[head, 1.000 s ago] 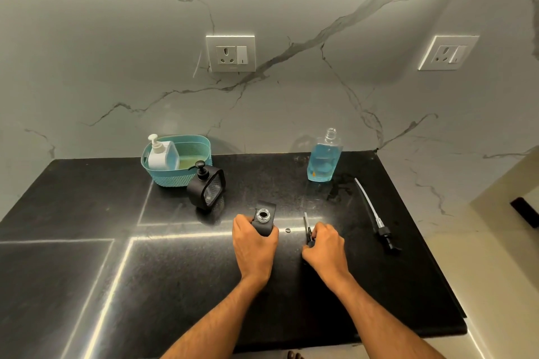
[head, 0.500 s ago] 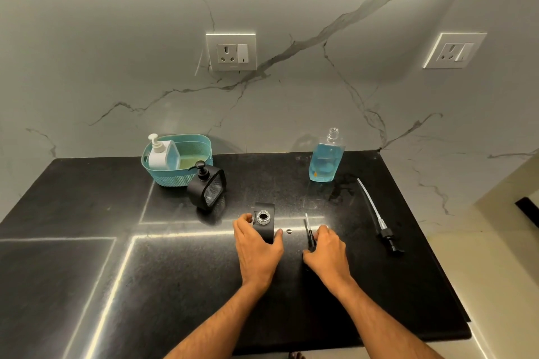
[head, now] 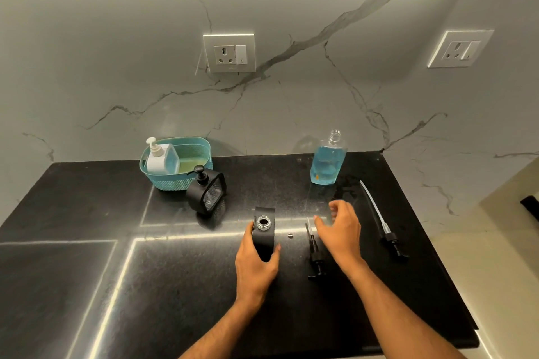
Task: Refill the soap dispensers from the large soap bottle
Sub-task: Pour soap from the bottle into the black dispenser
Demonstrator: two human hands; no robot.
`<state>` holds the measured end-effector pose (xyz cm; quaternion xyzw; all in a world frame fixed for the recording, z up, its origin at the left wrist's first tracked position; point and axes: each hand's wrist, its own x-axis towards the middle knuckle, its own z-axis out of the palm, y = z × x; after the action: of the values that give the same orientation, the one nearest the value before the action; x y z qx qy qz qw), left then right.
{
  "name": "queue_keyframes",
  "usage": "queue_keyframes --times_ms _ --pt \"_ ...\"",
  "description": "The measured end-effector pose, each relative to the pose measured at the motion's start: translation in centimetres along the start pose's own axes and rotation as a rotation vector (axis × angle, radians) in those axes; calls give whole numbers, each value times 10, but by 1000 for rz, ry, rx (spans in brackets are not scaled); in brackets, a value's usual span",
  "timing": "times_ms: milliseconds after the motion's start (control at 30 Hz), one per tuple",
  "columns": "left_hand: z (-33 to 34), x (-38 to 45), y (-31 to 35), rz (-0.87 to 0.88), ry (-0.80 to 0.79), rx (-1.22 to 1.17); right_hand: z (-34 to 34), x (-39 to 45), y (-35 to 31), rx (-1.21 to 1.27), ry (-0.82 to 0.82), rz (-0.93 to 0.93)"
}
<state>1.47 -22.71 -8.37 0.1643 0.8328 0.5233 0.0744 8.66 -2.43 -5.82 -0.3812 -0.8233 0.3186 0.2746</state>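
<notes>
My left hand (head: 256,265) grips a black square soap dispenser (head: 264,232) that stands on the black counter with its round neck uncovered. Its short black pump (head: 315,256) lies on the counter just right of it. My right hand (head: 339,230) hovers above the counter past that pump, fingers loosely curved and holding nothing. The large clear bottle of blue soap (head: 328,162) stands uncapped near the back wall, beyond my right hand. Its long pump with a white tube (head: 382,221) lies at the right.
A second black dispenser (head: 207,192) with its pump on stands left of centre. Behind it a teal basket (head: 204,148) holds a white pump bottle (head: 160,157). A small screw-like bit (head: 290,236) lies between the dispenser and short pump. The counter's (head: 87,285) right edge is close.
My right hand has let go of the short pump, which now lies on the counter, and has lifted forward and right toward the blue bottle. My left hand still holds the dispenser.
</notes>
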Motion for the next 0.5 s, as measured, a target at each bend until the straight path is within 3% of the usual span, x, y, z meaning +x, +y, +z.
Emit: queue_keyframes --times_ms 233,500 --pt "7 4 4 -33 14 -82 -5 70 5 208 33 165" --pt "11 32 10 -53 32 -101 -2 122 3 365 -48 239"
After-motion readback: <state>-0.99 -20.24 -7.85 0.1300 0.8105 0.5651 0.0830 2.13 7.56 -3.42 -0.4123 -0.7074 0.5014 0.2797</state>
